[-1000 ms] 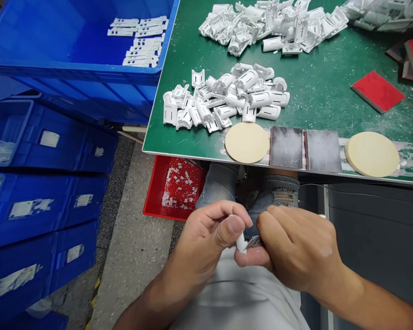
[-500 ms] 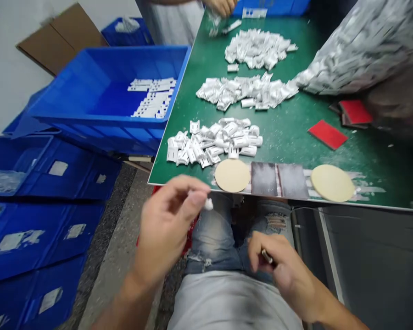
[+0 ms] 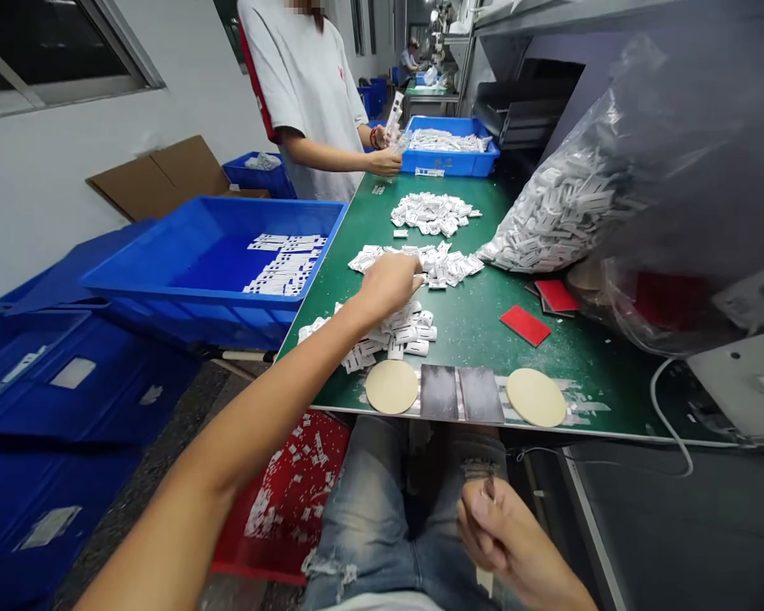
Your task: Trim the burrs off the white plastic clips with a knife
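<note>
Single head-worn view. The camera sits above the near edge of the green worktable [image 3: 468, 318], over the wearer's jeans [image 3: 366, 501], at close range. It faces forward along the worktable and obliquely down, taking in the blue tray [image 3: 449, 161] at its far end and the room beyond.

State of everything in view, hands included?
Left hand, at middle pile of white plastic parts, grip unclear.
Right hand, closed on slim tool.
Large blue plastic bin, open, partly filled.
Shallow blue plastic bin, open, well filled.
Red plastic bin, open, white scraps inside.
Clear plastic bag, bulging with white parts.
</note>
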Motion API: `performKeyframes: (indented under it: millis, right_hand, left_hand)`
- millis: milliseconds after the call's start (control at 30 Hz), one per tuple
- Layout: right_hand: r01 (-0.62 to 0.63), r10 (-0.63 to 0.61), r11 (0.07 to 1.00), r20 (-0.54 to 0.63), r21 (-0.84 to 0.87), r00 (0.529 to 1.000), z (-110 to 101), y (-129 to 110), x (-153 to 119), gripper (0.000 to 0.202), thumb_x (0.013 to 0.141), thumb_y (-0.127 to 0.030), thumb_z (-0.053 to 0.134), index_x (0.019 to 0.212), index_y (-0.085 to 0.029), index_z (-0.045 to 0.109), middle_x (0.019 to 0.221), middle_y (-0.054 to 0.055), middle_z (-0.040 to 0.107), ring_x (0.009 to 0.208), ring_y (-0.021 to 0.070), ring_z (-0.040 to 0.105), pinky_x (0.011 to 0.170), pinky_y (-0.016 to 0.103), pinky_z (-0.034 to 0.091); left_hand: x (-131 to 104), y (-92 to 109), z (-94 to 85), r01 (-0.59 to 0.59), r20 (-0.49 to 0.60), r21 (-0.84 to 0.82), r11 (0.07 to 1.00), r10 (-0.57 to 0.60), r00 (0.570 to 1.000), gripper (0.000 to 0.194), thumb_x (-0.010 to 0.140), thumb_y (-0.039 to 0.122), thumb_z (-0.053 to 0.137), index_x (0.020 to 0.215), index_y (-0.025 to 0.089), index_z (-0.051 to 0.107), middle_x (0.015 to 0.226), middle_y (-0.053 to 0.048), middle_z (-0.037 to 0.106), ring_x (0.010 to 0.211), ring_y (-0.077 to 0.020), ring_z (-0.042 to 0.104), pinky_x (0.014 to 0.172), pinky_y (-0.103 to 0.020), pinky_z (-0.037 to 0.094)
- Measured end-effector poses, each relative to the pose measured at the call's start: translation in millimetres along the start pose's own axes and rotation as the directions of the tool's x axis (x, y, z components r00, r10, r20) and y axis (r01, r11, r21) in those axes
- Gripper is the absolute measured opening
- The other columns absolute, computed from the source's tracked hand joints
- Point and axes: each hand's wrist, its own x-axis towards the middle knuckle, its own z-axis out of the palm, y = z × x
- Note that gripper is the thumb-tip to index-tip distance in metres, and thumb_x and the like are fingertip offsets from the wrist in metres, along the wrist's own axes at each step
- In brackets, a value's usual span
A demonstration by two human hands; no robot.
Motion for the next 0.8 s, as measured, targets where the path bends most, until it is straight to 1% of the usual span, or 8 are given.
performKeyframes:
  millis: [200, 333, 433, 533, 567, 600, 700, 800]
  right_hand:
    - [0.022, -0.035, 0.994, -0.128, -0.108, 0.991, 7.5, 4.4, -3.5, 0.059, 0.074, -0.071, 0.07, 0.063, -0.02, 0.045, 0.05, -0.011, 0.034, 0.039, 0.0008, 0.018, 0.041, 0.021, 0.012]
    - [0.047, -0.079, 0.985, -0.189, -0.165, 0.979, 9.3, 4.0, -6.4, 0.059, 0.073, -0.073, 0.069, 0.061, -0.019, 0.047, 0.049, -0.01, 0.034, 0.041, 0.0013, 0.017, 0.042, 0.021, 0.011]
    - [0.086, -0.135, 0.975, -0.237, -0.205, 0.962, 14.7, -1.0, -4.6, 0.056, 0.078, -0.071, 0.067, 0.066, -0.018, 0.052, 0.05, -0.01, 0.031, 0.044, 0.0029, 0.018, 0.045, 0.022, 0.013]
    - [0.151, -0.219, 0.956, -0.272, -0.251, 0.937, 24.7, -8.1, 3.6, 0.053, 0.08, -0.072, 0.063, 0.092, -0.02, 0.059, 0.057, -0.01, 0.03, 0.048, 0.0053, 0.018, 0.046, 0.021, 0.015]
    - [0.173, -0.246, 0.949, -0.277, -0.264, 0.929, 29.0, -9.9, 7.2, 0.055, 0.079, -0.072, 0.063, 0.099, -0.021, 0.059, 0.061, -0.009, 0.033, 0.05, 0.0061, 0.022, 0.047, 0.021, 0.018]
    - [0.2, -0.287, 0.93, -0.269, -0.307, 0.919, 33.6, -11.1, 10.8, 0.056, 0.079, -0.073, 0.063, 0.101, -0.022, 0.059, 0.064, -0.008, 0.037, 0.052, 0.0069, 0.026, 0.048, 0.021, 0.022]
    - [0.278, -0.431, 0.785, -0.167, -0.554, 0.887, 48.3, -10.0, 19.8, 0.046, 0.087, -0.066, 0.056, 0.087, -0.021, 0.061, 0.066, -0.004, 0.048, 0.057, 0.0093, 0.039, 0.055, 0.024, 0.031]
    - [0.318, -0.522, 0.581, -0.044, -0.75, 0.852, 61.7, -2.4, 24.2, 0.038, 0.095, -0.052, 0.052, 0.077, -0.02, 0.063, 0.063, -0.003, 0.053, 0.057, 0.0106, 0.046, 0.057, 0.025, 0.031]
  left_hand:
    - [41.7, 17.3, 15.5, 0.06, 0.067, 0.019, 0.998, -0.061, 0.996, 0.036, 0.095, 0.033, 0.064, 0.125, 0.015, 0.061, 0.126, -0.012, 0.064, 0.107, -0.0254, 0.066, 0.089, -0.046, 0.057]
    - [23.0, 20.1, -3.5, 0.056, -0.004, -0.045, 0.997, -0.056, 0.998, 0.031, 0.096, 0.032, 0.063, 0.122, 0.014, 0.063, 0.124, -0.012, 0.065, 0.109, -0.0263, 0.065, 0.093, -0.049, 0.054]
    - [-32.7, 28.4, -23.2, 0.021, -0.096, -0.147, 0.989, -0.035, 0.995, 0.029, 0.102, 0.021, 0.045, 0.121, 0.013, 0.066, 0.12, -0.014, 0.067, 0.113, -0.0256, 0.062, 0.099, -0.044, 0.048]
    - [-116.4, 43.6, -29.2, -0.062, -0.08, -0.32, 0.945, 0.038, 0.996, 0.032, 0.103, 0.019, 0.043, 0.123, 0.025, 0.067, 0.111, -0.004, 0.071, 0.1, -0.0161, 0.066, 0.089, -0.027, 0.05]
    - [-144.5, 48.8, -26.7, -0.064, -0.023, -0.524, 0.849, 0.061, 0.998, 0.03, 0.102, 0.02, 0.047, 0.122, 0.026, 0.069, 0.11, -0.003, 0.072, 0.099, -0.0158, 0.066, 0.089, -0.025, 0.049]
    - [-170.2, 53.3, -22.4, 0.01, 0.047, -0.674, 0.739, 0.029, 0.998, 0.027, 0.1, 0.025, 0.053, 0.121, 0.027, 0.07, 0.108, -0.002, 0.073, 0.096, -0.0161, 0.066, 0.086, -0.025, 0.049]
    - [-224.8, 59.8, -4.3, 0.279, 0.241, -0.826, 0.49, -0.142, 0.96, 0.015, 0.09, 0.033, 0.068, 0.097, 0.022, 0.075, 0.085, -0.003, 0.074, 0.078, -0.0174, 0.065, 0.07, -0.024, 0.049]
    - [-249.4, 55.0, 11.5, 0.373, 0.321, -0.906, 0.199, -0.251, 0.913, 0.017, 0.087, 0.036, 0.071, 0.088, 0.02, 0.078, 0.092, -0.007, 0.07, 0.078, -0.0182, 0.064, 0.069, -0.026, 0.05]
